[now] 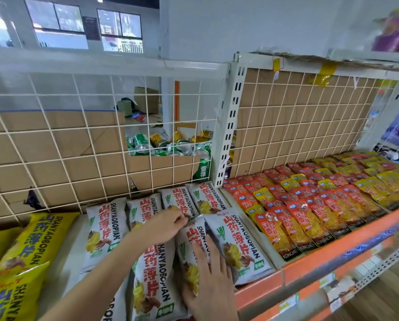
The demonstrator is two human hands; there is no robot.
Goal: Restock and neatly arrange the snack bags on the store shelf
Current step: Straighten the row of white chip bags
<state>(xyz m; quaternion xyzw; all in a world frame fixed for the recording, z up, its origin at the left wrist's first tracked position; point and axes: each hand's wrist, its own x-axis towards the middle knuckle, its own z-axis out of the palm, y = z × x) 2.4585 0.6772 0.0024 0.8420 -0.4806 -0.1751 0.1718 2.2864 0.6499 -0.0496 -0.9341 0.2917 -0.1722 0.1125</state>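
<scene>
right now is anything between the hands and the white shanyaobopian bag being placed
Nothing visible: the left hand pinches the top edge of the white Shanyaobopian bag, and the right hand lies flat on it.

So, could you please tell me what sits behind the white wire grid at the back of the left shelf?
Behind the white wire grid, brown cardboard sheets and, through a gap, green and yellow drink cans show. Anything behind the cardboard is hidden.
</scene>
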